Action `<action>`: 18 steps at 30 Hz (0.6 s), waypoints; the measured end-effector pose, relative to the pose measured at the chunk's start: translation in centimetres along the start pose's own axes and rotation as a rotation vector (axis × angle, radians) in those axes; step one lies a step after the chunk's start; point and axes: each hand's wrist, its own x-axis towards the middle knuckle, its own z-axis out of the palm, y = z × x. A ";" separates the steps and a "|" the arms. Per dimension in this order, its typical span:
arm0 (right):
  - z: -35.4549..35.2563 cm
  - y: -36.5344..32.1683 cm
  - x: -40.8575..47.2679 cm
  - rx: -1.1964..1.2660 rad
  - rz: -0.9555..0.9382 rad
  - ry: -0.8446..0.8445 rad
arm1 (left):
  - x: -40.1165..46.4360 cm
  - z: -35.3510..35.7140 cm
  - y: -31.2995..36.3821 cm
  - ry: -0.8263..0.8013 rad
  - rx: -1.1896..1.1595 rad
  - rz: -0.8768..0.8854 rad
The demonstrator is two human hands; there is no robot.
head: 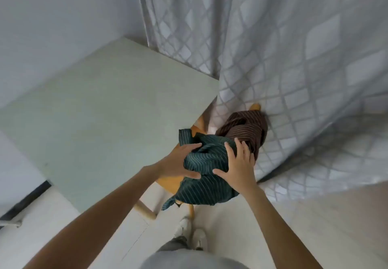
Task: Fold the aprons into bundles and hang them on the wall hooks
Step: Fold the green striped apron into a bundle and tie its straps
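Note:
A dark green striped apron (206,172) lies crumpled on a wooden chair (168,186). My left hand (178,161) grips its left side, thumb under and fingers over the cloth. My right hand (239,165) presses on its right side with fingers spread. Behind it, a brown striped apron (245,130) is heaped on the far part of the chair seat, against the curtain. A strap end of the green apron hangs off the seat's front edge. No wall hooks are in view.
A pale table (100,111) stands to the left of the chair, against the white wall (52,27). A grey diamond-patterned curtain (294,69) fills the right and back. My feet (192,235) stand on the light floor below the chair.

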 end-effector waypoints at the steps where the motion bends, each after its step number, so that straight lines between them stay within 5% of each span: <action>1: 0.3 0.1 -0.4 0.050 0.097 0.015 | 0.4 0.5 0.1 -0.066 0.060 0.036; 5: 1.4 -0.2 -1.3 0.291 0.328 0.084 | 2.8 2.4 -0.7 -0.207 0.217 0.150; 11: 2.1 -1.2 -2.1 0.271 0.469 0.141 | 4.8 2.9 -1.6 -0.105 0.433 0.335; 18: 2.0 -3.0 -3.2 0.242 0.208 0.163 | 6.4 2.9 -1.7 -0.034 0.553 0.557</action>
